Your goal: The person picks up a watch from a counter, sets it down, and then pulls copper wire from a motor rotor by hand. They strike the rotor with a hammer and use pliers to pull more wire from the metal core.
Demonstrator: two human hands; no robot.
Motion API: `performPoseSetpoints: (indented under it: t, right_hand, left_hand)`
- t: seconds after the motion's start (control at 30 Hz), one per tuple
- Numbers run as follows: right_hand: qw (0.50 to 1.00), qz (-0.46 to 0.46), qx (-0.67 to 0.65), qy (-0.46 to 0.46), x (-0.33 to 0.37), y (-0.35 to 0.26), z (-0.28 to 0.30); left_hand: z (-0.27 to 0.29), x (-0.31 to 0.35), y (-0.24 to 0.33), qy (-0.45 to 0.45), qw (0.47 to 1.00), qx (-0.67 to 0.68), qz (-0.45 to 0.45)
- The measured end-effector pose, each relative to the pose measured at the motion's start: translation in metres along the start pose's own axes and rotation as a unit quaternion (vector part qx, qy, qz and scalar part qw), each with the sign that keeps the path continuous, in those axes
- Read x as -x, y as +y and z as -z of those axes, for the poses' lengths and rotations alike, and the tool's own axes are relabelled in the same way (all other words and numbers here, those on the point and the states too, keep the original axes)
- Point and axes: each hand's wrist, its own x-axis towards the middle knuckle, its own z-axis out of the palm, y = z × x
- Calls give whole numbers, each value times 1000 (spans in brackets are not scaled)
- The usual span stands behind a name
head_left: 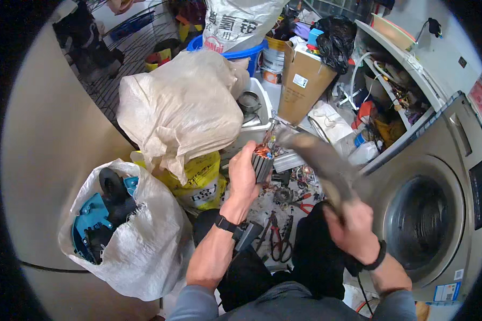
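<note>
In my left hand is a dark, finned motor stator, with copper windings showing at its upper end. The fingers wrap round its side, above the littered floor. My right hand is closed round the handle of a hammer. Motion smears the hammer, so its head is hard to make out; its far end lies close to the copper windings. Below the stator, red-handled pliers and scissors-like cutters lie on the floor between my knees.
A white woven sack of blue and black casings stands at left, beside a yellow bag and a large beige sack. Ahead are a white tub and a cardboard box. A washing machine bounds the right.
</note>
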Motion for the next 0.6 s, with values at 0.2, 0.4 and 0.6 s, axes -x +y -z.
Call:
performPoseSetpoints:
  t: [0.2,0.4,0.6]
  right_hand:
    - [993,-81,-56,-60,2,6,-10]
    - [993,-40,-14,-111,-1,5,-20]
    - [999,-18,-31,10,-9,-5,-2]
  left_hand:
    - [2,-2,2,1,1000,15,7]
    - [-5,3,0,-20,999,26,26]
    - [-3,5,8,-1,999,9,48]
